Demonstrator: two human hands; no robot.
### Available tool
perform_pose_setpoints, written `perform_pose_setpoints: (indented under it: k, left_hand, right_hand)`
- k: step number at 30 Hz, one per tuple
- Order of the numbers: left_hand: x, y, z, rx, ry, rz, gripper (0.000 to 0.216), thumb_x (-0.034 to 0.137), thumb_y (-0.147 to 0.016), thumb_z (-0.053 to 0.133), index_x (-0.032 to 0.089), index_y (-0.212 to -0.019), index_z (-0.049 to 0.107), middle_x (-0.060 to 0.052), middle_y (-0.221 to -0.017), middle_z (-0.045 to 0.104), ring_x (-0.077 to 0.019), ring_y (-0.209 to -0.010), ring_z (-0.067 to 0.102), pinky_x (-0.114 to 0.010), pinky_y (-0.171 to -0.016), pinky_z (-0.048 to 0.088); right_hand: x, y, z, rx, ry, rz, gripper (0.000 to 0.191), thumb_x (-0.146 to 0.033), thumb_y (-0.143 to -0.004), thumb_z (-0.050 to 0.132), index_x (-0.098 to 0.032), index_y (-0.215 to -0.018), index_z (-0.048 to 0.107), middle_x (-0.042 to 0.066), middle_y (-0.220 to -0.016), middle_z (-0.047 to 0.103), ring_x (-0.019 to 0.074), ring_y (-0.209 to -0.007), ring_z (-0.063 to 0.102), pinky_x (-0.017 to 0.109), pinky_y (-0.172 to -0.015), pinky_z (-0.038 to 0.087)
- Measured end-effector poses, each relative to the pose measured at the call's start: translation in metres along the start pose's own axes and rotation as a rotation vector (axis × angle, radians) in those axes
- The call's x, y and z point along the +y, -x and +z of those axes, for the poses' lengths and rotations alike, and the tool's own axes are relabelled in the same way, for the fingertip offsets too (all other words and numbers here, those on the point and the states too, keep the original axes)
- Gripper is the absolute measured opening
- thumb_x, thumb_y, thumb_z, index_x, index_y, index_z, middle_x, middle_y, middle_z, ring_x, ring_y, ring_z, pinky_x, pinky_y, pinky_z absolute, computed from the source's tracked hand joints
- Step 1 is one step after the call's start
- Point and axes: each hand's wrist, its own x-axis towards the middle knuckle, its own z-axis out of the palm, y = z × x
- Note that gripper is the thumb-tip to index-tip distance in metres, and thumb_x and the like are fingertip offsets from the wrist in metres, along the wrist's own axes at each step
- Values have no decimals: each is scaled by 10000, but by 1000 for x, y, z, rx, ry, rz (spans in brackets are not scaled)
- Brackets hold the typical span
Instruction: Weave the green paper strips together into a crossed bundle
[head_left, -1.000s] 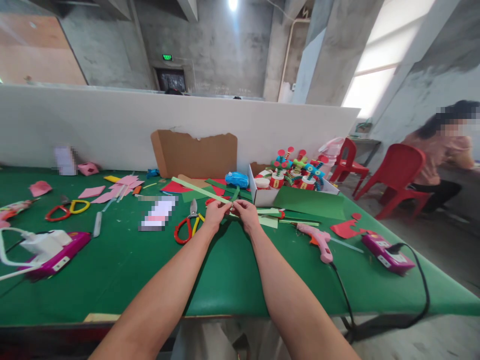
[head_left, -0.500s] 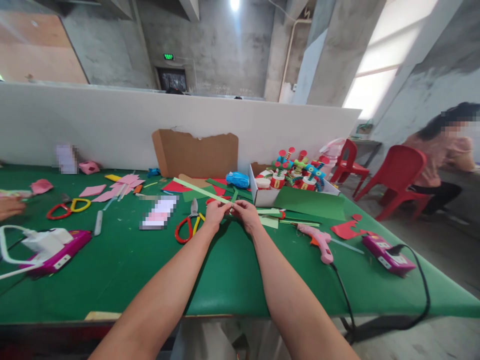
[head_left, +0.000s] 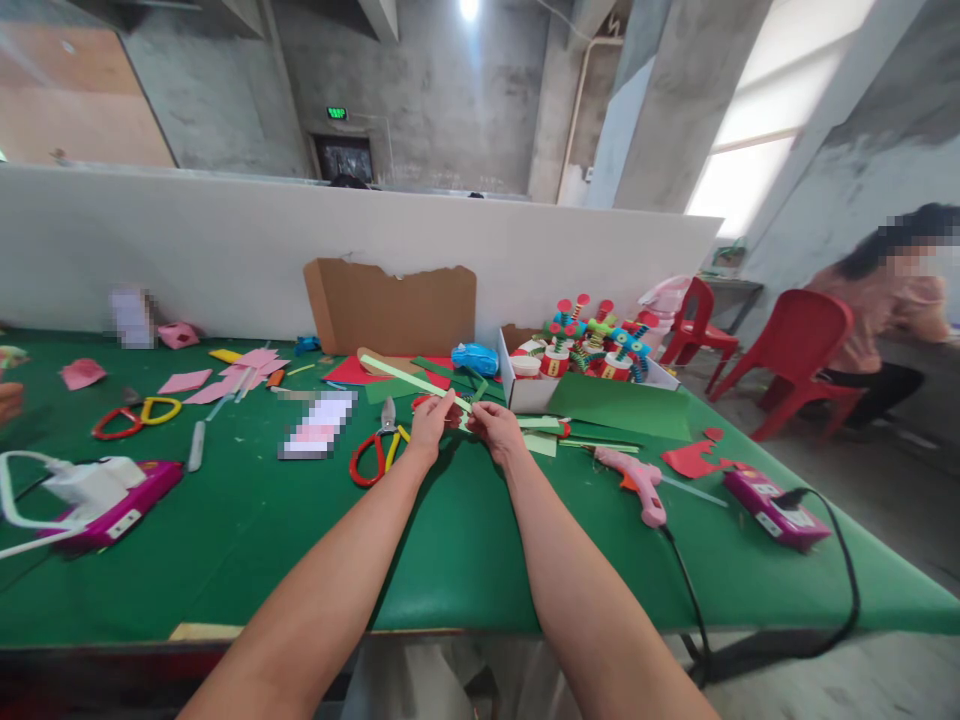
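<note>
Both my arms reach out over the green table (head_left: 450, 560). My left hand (head_left: 430, 425) and my right hand (head_left: 496, 430) meet at its middle, fingers pinched together on a long light green paper strip (head_left: 409, 380) that slants up to the left. A dark green strip (head_left: 478, 390) pokes up between the hands. Red-and-yellow-handled scissors (head_left: 375, 448) lie just left of my left hand.
A pink glue gun (head_left: 634, 480) with a black cord lies right of my hands. A white box (head_left: 525, 392) holds colourful craft figures; green sheets lie beside it. Pink paper pieces, more scissors and a purple-white device (head_left: 97, 495) sit left. A person sits on a red chair far right.
My hands have shifted slightly and the light green strip has slid and tilted a little higher between them. Another person's hand appeared at the far left edge.
</note>
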Motion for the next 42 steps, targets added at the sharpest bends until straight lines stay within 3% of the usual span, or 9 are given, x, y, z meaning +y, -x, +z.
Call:
perform_pose_setpoints:
  k: [7, 13, 19, 23, 29, 36, 42]
  left_hand:
    - [-1, 2, -1, -139, -98, -54, 376, 442, -506, 791, 146, -662, 620, -7, -590, 621, -125, -541, 540, -238, -511, 391]
    - [-6, -3, -4, -109, -138, 26, 264, 376, -543, 734, 152, -581, 599, 20, -504, 556, -105, -494, 483, -238, -510, 373]
    - [-8, -5, -6, -80, -237, 98, 196, 333, -582, 654, 166, -532, 564, 27, -475, 530, -100, -486, 456, -231, -504, 352]
    - [-9, -6, -6, -66, -317, 158, 201, 351, -589, 644, 167, -546, 574, 19, -493, 549, -104, -498, 460, -233, -510, 355]
    - [-11, -7, -7, -97, -332, 162, 224, 384, -615, 631, 161, -602, 607, 3, -536, 584, -121, -524, 497, -243, -530, 376]
    - [-8, -8, -8, -128, -518, 209, 222, 370, -641, 616, 175, -551, 559, 6, -531, 567, -124, -532, 482, -248, -527, 355]
    - [-7, -5, -5, -165, -274, 165, 283, 450, -631, 648, 173, -623, 588, 12, -561, 560, -113, -534, 482, -241, -538, 386]
  right_hand:
    - [0, 0, 0, -9, -40, 40, 201, -256, -571, 813, -164, -632, 645, -33, -501, 601, 96, -500, 562, 238, -582, 503]
    - [-3, 4, 2, -11, 25, 53, 216, -272, -560, 812, -157, -651, 654, -26, -529, 614, 86, -496, 555, 228, -558, 492]
    - [-6, 8, 2, -75, 83, 23, 317, -252, -460, 848, -168, -656, 613, -42, -561, 614, 91, -530, 577, 231, -586, 486]
    - [-3, 5, 1, -65, 80, 26, 369, -266, -438, 857, -181, -666, 580, -48, -570, 610, 101, -525, 577, 246, -576, 480]
    - [0, 0, 1, -101, 125, -87, 404, -309, -446, 855, -196, -679, 545, -79, -531, 556, 88, -517, 539, 240, -576, 459]
    - [-12, 6, -6, -149, 199, -23, 394, -346, -431, 860, -177, -594, 544, -54, -537, 577, 94, -541, 565, 243, -593, 466]
    - [-8, 5, -1, -78, 92, -80, 397, -323, -425, 870, -185, -611, 547, -65, -551, 593, 100, -570, 596, 278, -691, 526]
